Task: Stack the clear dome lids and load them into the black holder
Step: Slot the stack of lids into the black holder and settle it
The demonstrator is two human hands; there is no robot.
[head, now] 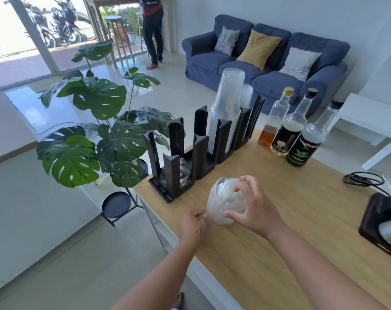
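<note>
Sofa (263, 63), blue and set with three cushions, fills the far side of the room, and a leafy monstera plant (89, 130) stands on the floor to the left of the table (290, 231), whose wooden top runs across the lower right of the view. On the table's far left corner sits the black holder (199, 151), a row of upright slotted compartments; a tall stack of clear cups (225, 108) rises from a middle compartment, a shorter stack shows behind it, and the nearest compartment holds a few clear dome lids (183, 170) low down between its walls. Three bottles (295, 128) stand close together just right of the holder, one with amber liquid, one dark-labelled, and one with a green label. A black device (377, 220) sits at the table's right edge with a coiled black cable (364, 179) behind it. Near the front of the holder, above the tabletop, a stack of clear dome lids (225, 201) is held tilted, domes pointing up toward the holder. The right hand (250, 209) wraps around the stack's right side, fingers curled over the domes and thumb under the lower rim. The left hand (193, 224) pinches the lower left rim of the stack between thumb and fingertips.
</note>
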